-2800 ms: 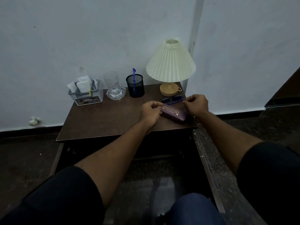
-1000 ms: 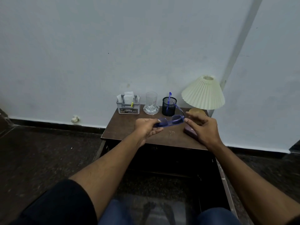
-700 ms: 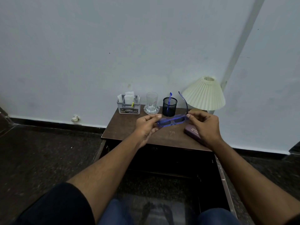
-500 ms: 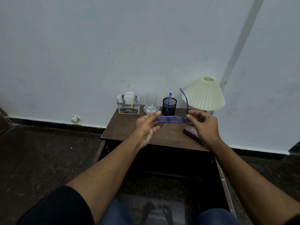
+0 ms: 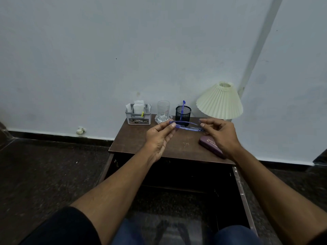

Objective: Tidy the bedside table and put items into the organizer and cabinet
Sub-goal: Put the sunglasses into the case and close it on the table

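Glasses held above bedside table, mid-rear, long axis left-right, roughly level. Left hand pinches left end, thumb and forefinger narrow, other fingers loose. Right hand pinches right end, fingers curled close. Frame translucent blue, thin; temples look folded, can't confirm. Purple case flat near front-right corner, shut, partly under right hand. Along rear edge: grey organizer, glass, mesh pen cup, lamp.
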A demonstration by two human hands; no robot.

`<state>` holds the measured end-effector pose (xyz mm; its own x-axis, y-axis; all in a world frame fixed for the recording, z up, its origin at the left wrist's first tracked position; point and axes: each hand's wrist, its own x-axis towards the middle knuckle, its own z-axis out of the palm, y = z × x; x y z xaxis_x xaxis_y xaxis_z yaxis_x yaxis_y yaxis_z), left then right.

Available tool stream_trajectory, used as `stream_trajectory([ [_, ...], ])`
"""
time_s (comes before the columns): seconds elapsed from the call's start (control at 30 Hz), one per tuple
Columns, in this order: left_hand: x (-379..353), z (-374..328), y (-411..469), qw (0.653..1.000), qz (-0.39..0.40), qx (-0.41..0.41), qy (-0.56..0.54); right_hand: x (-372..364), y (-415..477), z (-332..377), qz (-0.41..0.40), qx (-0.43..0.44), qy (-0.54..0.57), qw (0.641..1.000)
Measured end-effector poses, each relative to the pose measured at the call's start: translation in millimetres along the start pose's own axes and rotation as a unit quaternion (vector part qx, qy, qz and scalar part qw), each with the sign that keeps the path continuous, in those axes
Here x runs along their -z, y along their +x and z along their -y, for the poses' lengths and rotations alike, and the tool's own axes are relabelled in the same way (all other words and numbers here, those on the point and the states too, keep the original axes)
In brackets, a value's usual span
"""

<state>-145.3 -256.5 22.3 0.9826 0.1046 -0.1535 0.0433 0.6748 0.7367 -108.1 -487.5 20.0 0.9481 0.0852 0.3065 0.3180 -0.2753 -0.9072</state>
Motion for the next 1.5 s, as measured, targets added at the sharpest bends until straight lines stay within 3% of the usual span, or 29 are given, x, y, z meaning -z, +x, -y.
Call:
stream_trajectory([
  [0.17, 5.4, -0.9, 1.9, 1.0, -0.009, 0.002, 0.014, 9.4, 6.9, 28.3, 0.132, 0.041, -0.126, 0.982],
  [0.27, 7.5, -1.4, 0.4, 1.0, -0.018, 0.01, 0.008, 11.6, 12.1, 44.3, 0.158, 0.051, -0.155, 0.974],
  [0.63, -4.6, 3.7, -5.8, 0.998, -0.026, 0.059, -0.005, 1.4, -13.5, 31.2, 0.129, 0.043, -0.036, 0.99],
  [0.93, 0.3, -5.0, -3.9, 0.996, -0.039, 0.03, 0.071, -12.9, -22.1, 24.3, 0.051, -0.026, 0.14, 0.988],
  [1.13, 16.3, -4.5, 8.2, 0.99, -0.059, 0.015, 0.129, -27.4, -18.4, 14.6, 0.035, -0.136, 0.251, 0.958],
  [1.37, 53.9, 3.1, 31.0, 0.957, -0.159, 0.001, 0.243, -72.9, 2.7, -19.6, 0.002, -0.218, 0.202, 0.955],
  [1.5, 83.4, 14.9, 43.3, 0.942, -0.169, 0.011, 0.29, -104.8, 10.8, -51.2, -0.018, -0.234, 0.17, 0.957],
])
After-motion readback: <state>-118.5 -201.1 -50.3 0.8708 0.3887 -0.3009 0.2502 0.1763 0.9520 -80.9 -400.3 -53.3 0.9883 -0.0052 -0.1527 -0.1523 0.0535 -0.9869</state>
